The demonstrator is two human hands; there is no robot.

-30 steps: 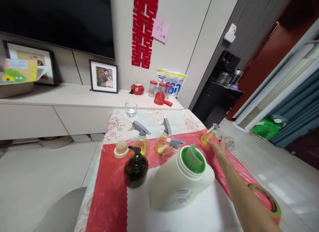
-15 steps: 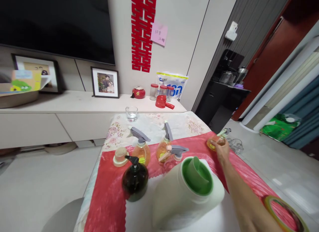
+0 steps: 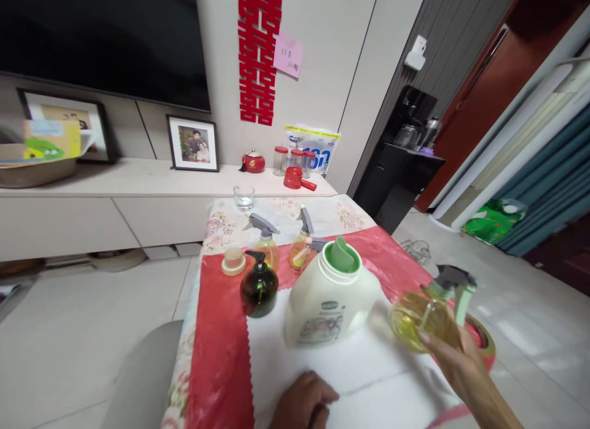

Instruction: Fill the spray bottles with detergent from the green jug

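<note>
My right hand (image 3: 449, 349) grips a clear spray bottle (image 3: 408, 324) of yellow liquid, with a dark grey head and pale green trigger, tilted at the table's right side. At the near edge my left hand (image 3: 302, 401) rests on the white cloth (image 3: 369, 380) with its fingers curled in and nothing visible in them. Ahead of it stands a big cream detergent jug (image 3: 318, 312) with a green pouring spout (image 3: 341, 257). A dark pump bottle (image 3: 259, 291) is to the jug's left. Behind them are spray bottles (image 3: 266, 251) with grey heads, one partly hidden by the jug.
A cream cap (image 3: 233, 261) lies left on the red cloth (image 3: 216, 330). Behind my right hand is a roll of tape (image 3: 486, 346), partly covered. A glass cup (image 3: 244, 198) stands at the table's far edge. Jars, a red scoop (image 3: 293, 178) and a red pot (image 3: 253, 162) line the cabinet.
My right hand has lifted the spray bottle from the table's far right and brought it nearer. My left hand has come into view at the near edge. The view has shifted, showing the jug's front label.
</note>
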